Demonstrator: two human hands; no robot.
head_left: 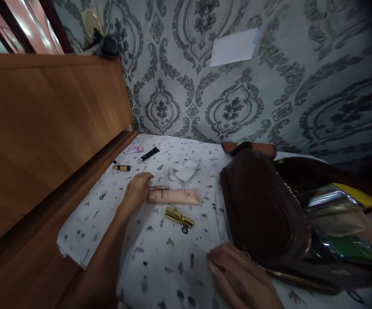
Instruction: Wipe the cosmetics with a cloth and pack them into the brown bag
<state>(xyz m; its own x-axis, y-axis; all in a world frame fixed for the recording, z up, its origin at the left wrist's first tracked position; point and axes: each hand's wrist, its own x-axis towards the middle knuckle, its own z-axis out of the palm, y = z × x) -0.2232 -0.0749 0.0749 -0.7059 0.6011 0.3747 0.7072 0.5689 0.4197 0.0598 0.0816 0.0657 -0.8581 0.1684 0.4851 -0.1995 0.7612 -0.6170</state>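
Observation:
My left hand [137, 189] has its fingers curled together at the left end of a small slim pinkish tube [160, 188], which it appears to grip. Just below that tube, a beige squeeze tube [176, 196] lies with its cap end close to the same hand. Nearer to me is a gold lipstick-like tube [178, 217] on the patterned white cloth [163, 257]. My right hand [242, 277] is closed beside the front edge of a dark brown zip bag [259, 206]; whatever its fingers hold is hidden.
Crumpled white tissue [184, 171] lies behind the tubes. Farther left are a black tube [148, 154], a gold-and-black tube [121, 168] and a pinkish item [137, 149]. Shiny packets [346, 227] sit in the bag's opening. A wooden panel [50, 128] borders the left.

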